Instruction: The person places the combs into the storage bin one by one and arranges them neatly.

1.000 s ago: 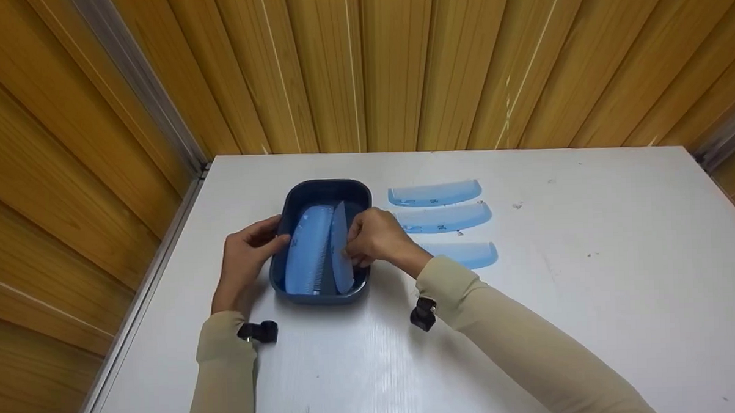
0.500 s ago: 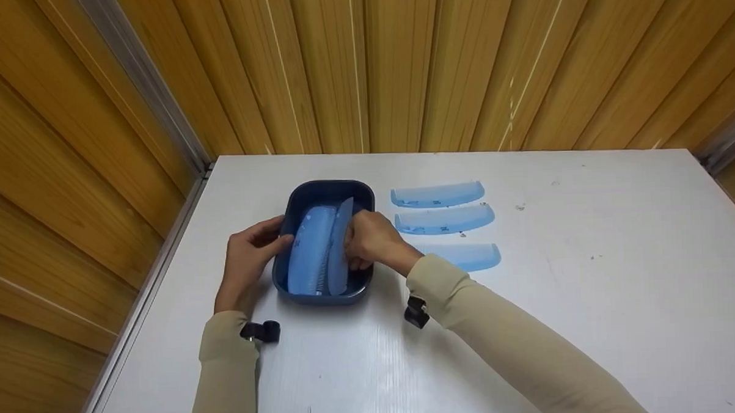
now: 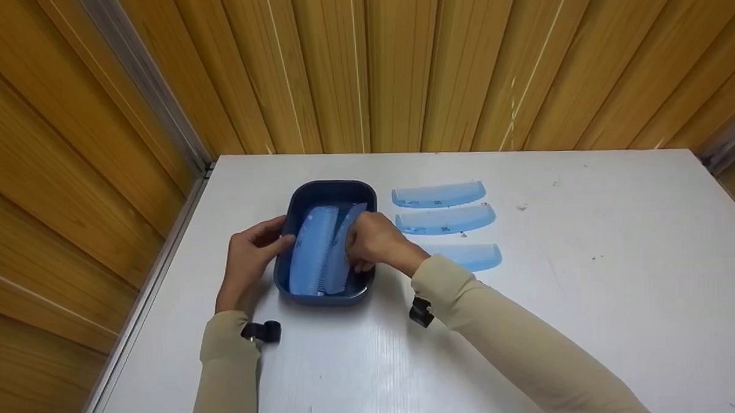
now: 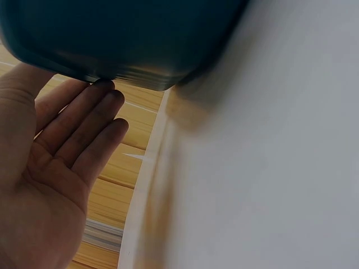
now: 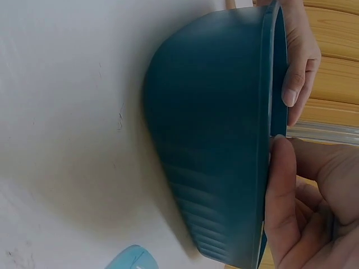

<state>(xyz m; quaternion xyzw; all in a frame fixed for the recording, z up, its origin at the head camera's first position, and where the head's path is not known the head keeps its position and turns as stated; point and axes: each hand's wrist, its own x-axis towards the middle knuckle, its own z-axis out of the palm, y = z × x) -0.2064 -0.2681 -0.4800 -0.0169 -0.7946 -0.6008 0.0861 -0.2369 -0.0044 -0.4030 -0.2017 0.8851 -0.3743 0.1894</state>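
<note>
"Where are the hands?"

"The right hand curls its fingers at a curved, translucent blue plastic comb inside the dark blue, rounded rectangular box; whether they pinch, I can't tell. The left hand holds the box's left rim, thumb inside."

"And around?"

"A second comb beside it; three more combs on the white bench."

"Lettering?"

"Dark printed marks, too small to read."

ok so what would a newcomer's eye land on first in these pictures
In the head view, probably the dark blue box left of centre on the white table, two blue combs inside and the right grip over its right rim. Next, three pale blue combs lie to its right.
</note>
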